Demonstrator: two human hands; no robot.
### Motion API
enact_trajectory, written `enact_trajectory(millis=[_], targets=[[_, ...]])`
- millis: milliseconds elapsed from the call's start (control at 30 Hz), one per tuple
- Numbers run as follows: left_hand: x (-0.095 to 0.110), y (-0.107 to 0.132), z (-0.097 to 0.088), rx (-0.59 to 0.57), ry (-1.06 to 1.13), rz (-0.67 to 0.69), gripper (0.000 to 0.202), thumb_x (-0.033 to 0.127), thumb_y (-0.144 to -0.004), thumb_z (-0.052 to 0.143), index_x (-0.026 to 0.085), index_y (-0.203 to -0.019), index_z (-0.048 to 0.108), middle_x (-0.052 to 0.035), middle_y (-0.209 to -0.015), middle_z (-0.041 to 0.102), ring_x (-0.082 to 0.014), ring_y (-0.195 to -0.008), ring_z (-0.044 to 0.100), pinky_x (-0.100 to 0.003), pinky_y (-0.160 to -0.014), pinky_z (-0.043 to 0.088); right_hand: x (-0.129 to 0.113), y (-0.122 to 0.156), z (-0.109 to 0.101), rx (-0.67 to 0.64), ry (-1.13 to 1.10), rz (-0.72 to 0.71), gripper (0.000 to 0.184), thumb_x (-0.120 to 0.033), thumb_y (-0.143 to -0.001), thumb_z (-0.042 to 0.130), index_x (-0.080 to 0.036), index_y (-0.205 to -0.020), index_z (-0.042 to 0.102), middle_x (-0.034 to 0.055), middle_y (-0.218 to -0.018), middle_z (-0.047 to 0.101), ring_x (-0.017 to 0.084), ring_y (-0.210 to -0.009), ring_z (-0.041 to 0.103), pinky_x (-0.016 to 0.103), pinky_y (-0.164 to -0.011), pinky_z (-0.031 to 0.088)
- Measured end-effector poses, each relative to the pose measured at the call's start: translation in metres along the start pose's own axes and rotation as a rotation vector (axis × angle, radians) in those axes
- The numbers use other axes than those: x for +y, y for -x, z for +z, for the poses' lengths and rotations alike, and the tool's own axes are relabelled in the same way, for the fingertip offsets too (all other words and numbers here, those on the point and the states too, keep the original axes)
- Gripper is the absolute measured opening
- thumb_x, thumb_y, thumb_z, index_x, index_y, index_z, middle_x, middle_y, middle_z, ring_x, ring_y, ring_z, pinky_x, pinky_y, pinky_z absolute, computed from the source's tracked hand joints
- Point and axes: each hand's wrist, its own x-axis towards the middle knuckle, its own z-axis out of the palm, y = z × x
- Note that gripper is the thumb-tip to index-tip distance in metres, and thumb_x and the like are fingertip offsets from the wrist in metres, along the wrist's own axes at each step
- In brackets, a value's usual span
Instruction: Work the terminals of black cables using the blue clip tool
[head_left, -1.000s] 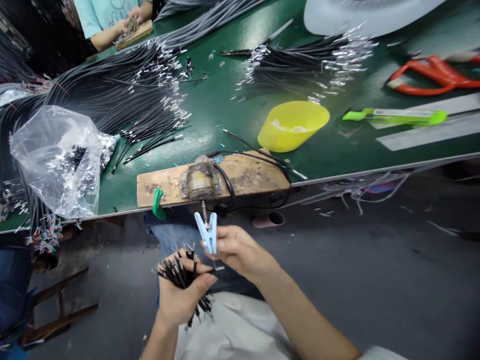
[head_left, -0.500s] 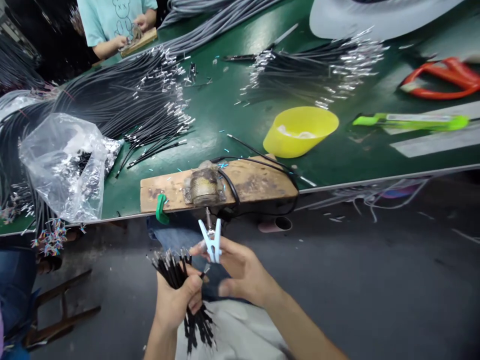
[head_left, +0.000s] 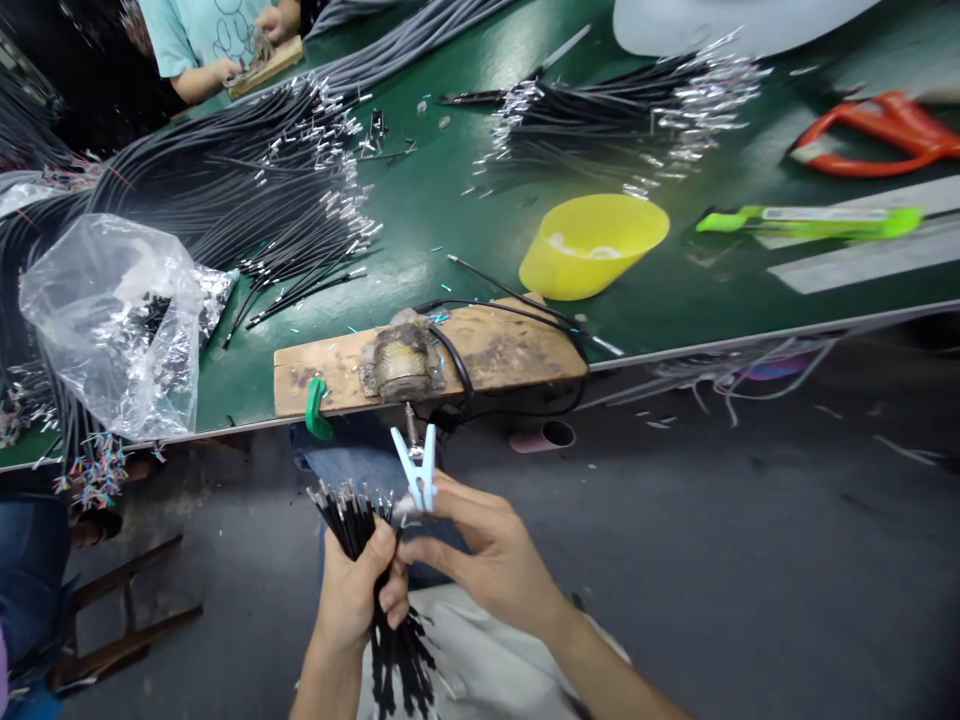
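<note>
My left hand (head_left: 358,592) is closed round a bundle of short black cables (head_left: 352,515), their stripped ends pointing up and their tails hanging below my fist. My right hand (head_left: 480,560) pinches a pale blue clothes-peg clip (head_left: 417,470) between thumb and fingers, right beside the cable tips. Just above the clip a metal pin sticks out of a small rusty device (head_left: 402,365) fixed on a wooden board (head_left: 510,350) at the green table's front edge.
On the green table (head_left: 435,210) lie large heaps of black cables with silver terminals (head_left: 292,200), a second heap (head_left: 622,110), a yellow bowl (head_left: 592,245), a clear plastic bag (head_left: 112,320), a green-handled tool (head_left: 802,222) and orange-handled cutters (head_left: 877,135). Another person's hands (head_left: 225,65) work at the far left.
My left hand has raised and regripped the cable bundle, bringing its tips closer to the clip. My right hand shifted its fingers on the clip and moved toward the bundle.
</note>
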Motion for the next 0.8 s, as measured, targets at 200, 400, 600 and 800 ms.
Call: enact_trajectory(millis=[200,400,600,800], targets=[[0.013,0.006,0.0,0.056,-0.014,0.144,0.027,0.036,-0.053,0.082,0.019,-0.061,0.063,0.0028,-0.048,0.054,-0.0039,-0.025,0.036,-0.018,-0.023,0.028,0.004,-0.003,-0.003,-0.14,-0.336,0.231,0.028,-0.044,-0.075,0.064,-0.016,-0.073,0.066,0.0027,-0.069,0.058,0.015,-0.064,0.052,0.026,-0.061,0.043],[0.027,0.019,0.012,0.076,-0.038,0.327,0.02,0.036,-0.059,0.078,0.021,-0.064,0.066,0.0016,-0.058,0.056,-0.0031,-0.029,0.035,-0.019,-0.026,0.025,0.008,-0.015,-0.007,-0.026,-0.366,0.243,0.036,-0.051,-0.076,0.06,-0.016,-0.079,0.069,0.0031,-0.069,0.059,0.014,-0.064,0.05,0.025,-0.061,0.041],[0.037,0.026,0.031,0.195,-0.287,0.681,0.01,0.03,-0.064,0.076,0.022,-0.065,0.071,-0.0027,-0.065,0.06,-0.0132,-0.053,0.054,-0.026,-0.05,0.044,-0.004,-0.044,0.013,-0.051,-0.757,0.333,0.042,-0.058,-0.068,0.065,-0.016,-0.071,0.069,0.0008,-0.061,0.057,0.01,-0.056,0.048,0.021,-0.053,0.039],[0.042,0.017,0.038,0.182,-0.428,0.638,0.007,0.027,-0.067,0.074,0.021,-0.064,0.071,-0.0047,-0.063,0.064,-0.0196,-0.061,0.059,-0.033,-0.062,0.049,-0.01,-0.048,0.018,-0.009,-0.902,0.412,0.037,-0.049,-0.062,0.074,-0.013,-0.062,0.067,-0.0014,-0.056,0.053,0.006,-0.049,0.043,0.018,-0.046,0.034]])
